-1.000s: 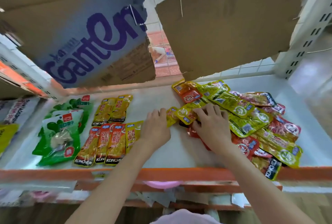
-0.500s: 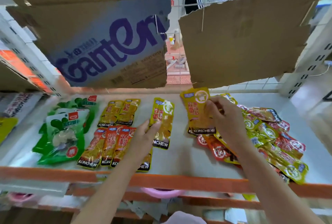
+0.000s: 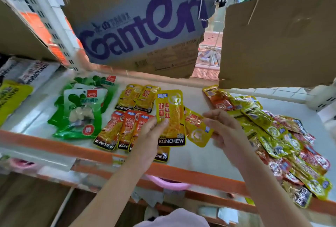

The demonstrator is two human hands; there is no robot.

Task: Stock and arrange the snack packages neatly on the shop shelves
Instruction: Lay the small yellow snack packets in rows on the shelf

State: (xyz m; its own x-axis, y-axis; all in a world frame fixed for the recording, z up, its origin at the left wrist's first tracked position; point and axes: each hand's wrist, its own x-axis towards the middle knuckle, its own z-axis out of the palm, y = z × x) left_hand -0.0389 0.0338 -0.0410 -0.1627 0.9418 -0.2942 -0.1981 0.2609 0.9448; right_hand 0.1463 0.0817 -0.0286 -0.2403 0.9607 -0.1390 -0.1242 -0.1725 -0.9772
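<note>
We see glossy yellow foil KONCHEW snack packet upright above shelf centre, pinched by left hand, thumb on front. Right hand at 3 o'clock grips crinkled yellow foil packet, tilted, fingers curled. Loose heap of yellow and red packets further at 3 o'clock. Flat rows of orange packets at 9 o'clock on white shelf.

On the shelf a bare strip lies open between the tidy rows of packets at left and the loose pile at right. Above, two hanging cardboard pieces limit the height for hands.
</note>
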